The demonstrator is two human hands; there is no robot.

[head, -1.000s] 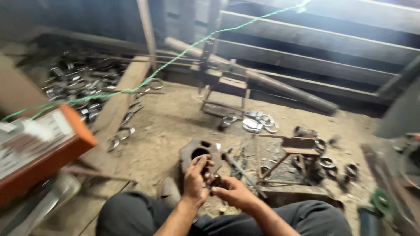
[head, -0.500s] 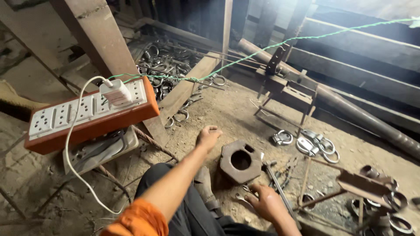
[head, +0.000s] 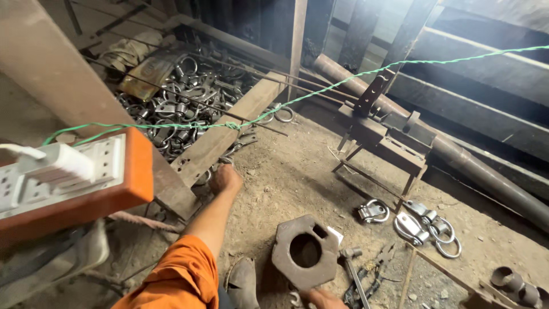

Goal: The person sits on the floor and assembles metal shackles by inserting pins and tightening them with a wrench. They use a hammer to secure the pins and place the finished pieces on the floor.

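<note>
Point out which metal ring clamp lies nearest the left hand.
The ring clamp on the dirt at the plank's end, touching the left hand; the others lie piled behind or far right.

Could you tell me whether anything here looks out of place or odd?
Yes: metal rings lie scattered on the dirt floor, apart from the big pile behind the plank. The left hand reaches for loose ones at the plank's edge. A green cord hangs slack across the workspace.

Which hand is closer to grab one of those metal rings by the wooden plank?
Probably the left hand. It is stretched out to the metal rings beside the wooden plank. The right hand is far off, beside the rusty block.
</note>
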